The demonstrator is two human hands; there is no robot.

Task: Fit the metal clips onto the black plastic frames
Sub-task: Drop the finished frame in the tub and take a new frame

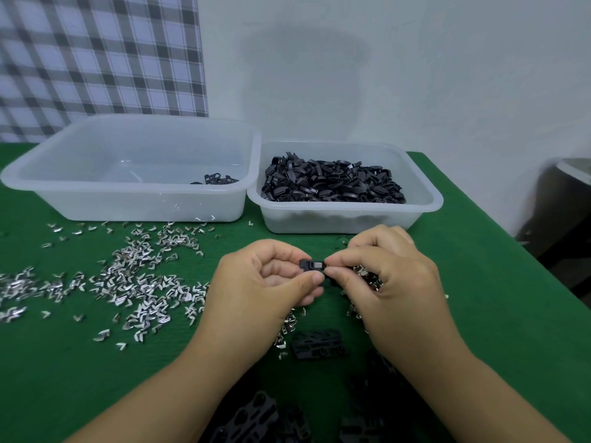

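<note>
Head view, single frame. Green table (64,362) with a white wall behind it.

Left hand (262,282) and right hand (383,270) meet above the table centre — both pinch one small black plastic frame (311,266) between thumb and fingertips, left on its left end, right on its right end. A pale metallic patch shows on the frame at the right-hand side; whether it is a seated clip cannot be told. The right hand also appears to cup a few metal pieces against its palm.

Loose metal clips (134,282) lie scattered over the table left of the hands, more under and just beside the right hand.

Right tub (428,203), translucent, back centre-right — heaped with black frames (332,182). Left tub (134,199), larger, touching or just beside the right one, holds only a few black pieces (217,180) in its near right corner.

More black frames (318,343) lie on the table between the forearms; others nearer the bottom edge, blurred.
</note>
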